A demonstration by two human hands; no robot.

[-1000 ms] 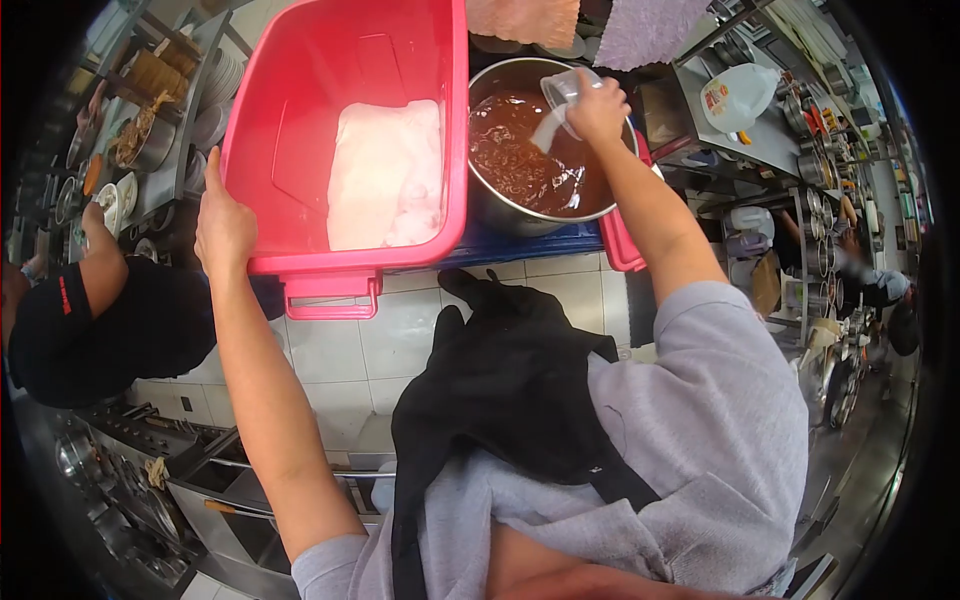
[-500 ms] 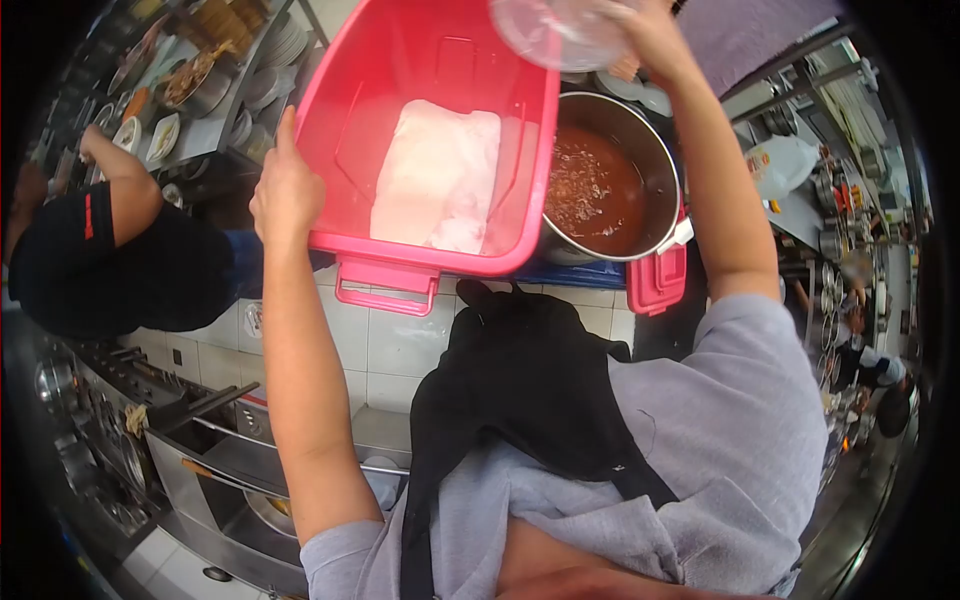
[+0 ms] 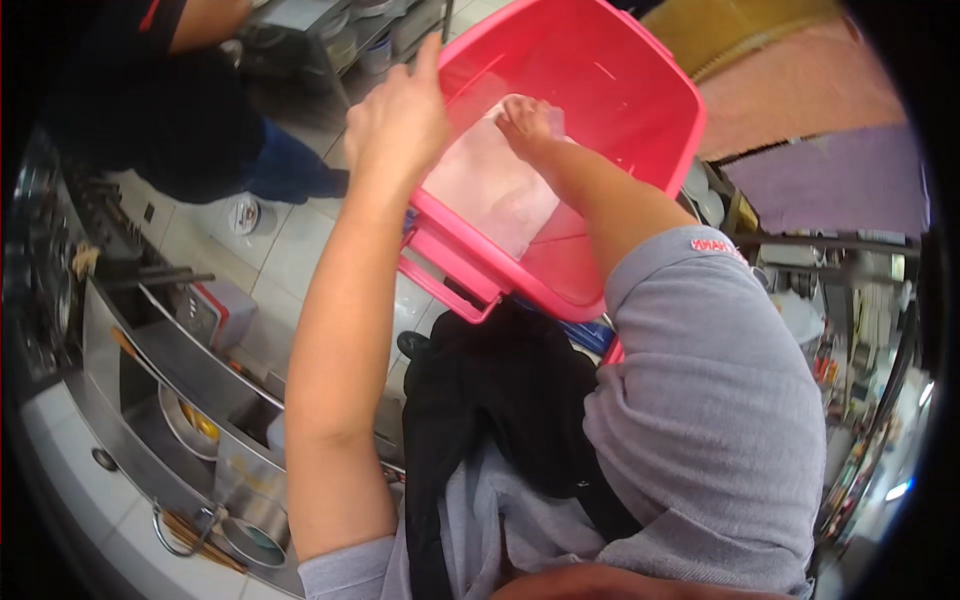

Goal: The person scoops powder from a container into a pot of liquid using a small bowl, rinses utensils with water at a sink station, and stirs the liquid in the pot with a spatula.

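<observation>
One left hand [image 3: 398, 118] lies over the rim, towards 9 o'clock, of a large, bright pink, deep plastic tub [image 3: 640, 110]. Its thumb is stretched out and its knuckles are bent; the fingertips are hidden, so I cannot tell whether it grips the rim or only rests there. The right hand [image 3: 528, 125] reaches in from 4 o'clock, fingers partly bent, down at the 1 o'clock end of a pale white, soft-edged mass [image 3: 485, 185] on the tub's floor. Whether it has hold of anything cannot be told.

Half a second ago, that right hand held a clear plastic container up by the tub's rim at 1 o'clock, beside a steel pot of reddish-brown liquid. Now the hand is inside the tub, while container and pot are both out of sight. The work in hand has therefore passed, I judge, from the pot to the white mass. The view has also swung, and the tub appears turned.

A moulded pink handle [image 3: 450, 275] juts from the tub's near end at 7 o'clock, close to the black cloth apron [image 3: 500, 370]. Towards 2 o'clock hangs or lies a flat purple sheet [image 3: 830, 185]. A co-worker in dark clothing [image 3: 190, 110] stands at 10 o'clock, well apart from the tub.
</observation>
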